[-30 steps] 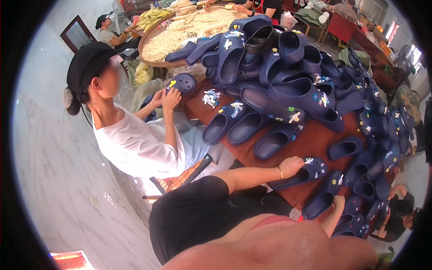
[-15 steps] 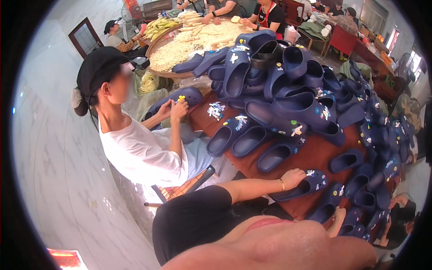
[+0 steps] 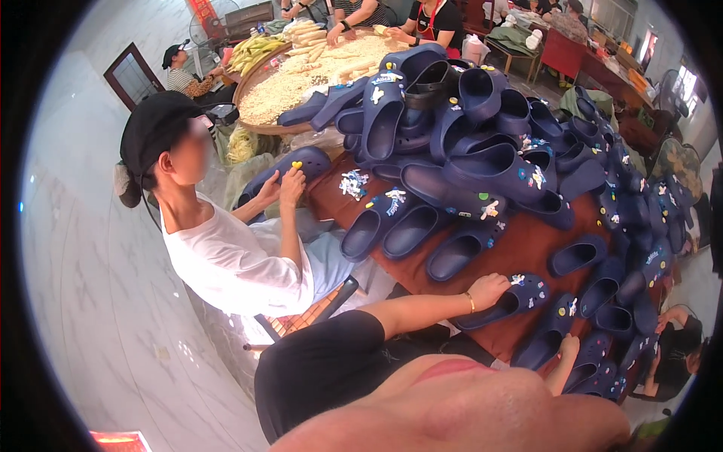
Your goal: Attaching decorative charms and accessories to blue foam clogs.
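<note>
**Clog with charms under my left hand, table buried in navy clogs**

My left hand (image 3: pixel 488 290) is lying over the heel end of a navy foam clog (image 3: pixel 520 297) near the front edge of the brown table (image 3: pixel 520 248), fingers curled down on it, so I'm gripping that one. It's got a few little charms stuck on its top, and there's a thin bracelet on my wrist. My right hand (image 3: pixel 568 350) is lower down at the table edge, just beside another navy clog (image 3: pixel 544 343); only part of it shows, so I can't tell if it's holding anything or just resting there.

Behind all that is a big heap of navy clogs (image 3: pixel 452 128), stacked on each other, some with charms. To my left a person in a white t-shirt (image 3: pixel 226 264) and black cap holds a clog with a yellow charm (image 3: pixel 290 169) in both hands. Farther back, a round tray of pale pieces (image 3: pixel 301 79) with other people around it.
</note>
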A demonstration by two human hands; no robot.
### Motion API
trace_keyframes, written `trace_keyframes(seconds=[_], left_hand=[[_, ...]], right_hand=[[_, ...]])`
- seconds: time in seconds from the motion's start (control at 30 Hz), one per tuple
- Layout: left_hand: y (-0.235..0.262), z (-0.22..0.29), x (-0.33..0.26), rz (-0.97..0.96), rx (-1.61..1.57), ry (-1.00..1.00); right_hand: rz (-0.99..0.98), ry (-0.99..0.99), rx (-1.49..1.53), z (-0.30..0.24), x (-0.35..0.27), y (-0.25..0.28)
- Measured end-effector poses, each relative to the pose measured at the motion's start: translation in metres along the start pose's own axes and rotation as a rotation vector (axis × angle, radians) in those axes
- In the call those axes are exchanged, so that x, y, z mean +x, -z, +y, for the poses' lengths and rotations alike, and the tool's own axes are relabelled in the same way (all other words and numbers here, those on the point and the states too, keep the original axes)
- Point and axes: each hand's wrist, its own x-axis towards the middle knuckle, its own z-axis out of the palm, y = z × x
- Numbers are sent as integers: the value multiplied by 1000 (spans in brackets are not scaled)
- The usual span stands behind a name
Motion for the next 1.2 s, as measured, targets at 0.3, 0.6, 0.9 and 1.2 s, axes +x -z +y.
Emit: trace_keyframes(seconds=[0.3, 0.6, 0.9, 1.2], left_hand=[[8, -14, -2, -33, 41, 96], [1, 7, 9, 8, -99, -22], [-2, -4, 8, 104, -52, -77], [-9, -9, 12, 152, -11, -88]], right_hand=[[-108, -104, 665, 32, -8, -37], [373, 100, 959, -8, -63, 27], [70, 539, 799, -142, -100, 14], [104, 858, 328, -174, -73, -45]])
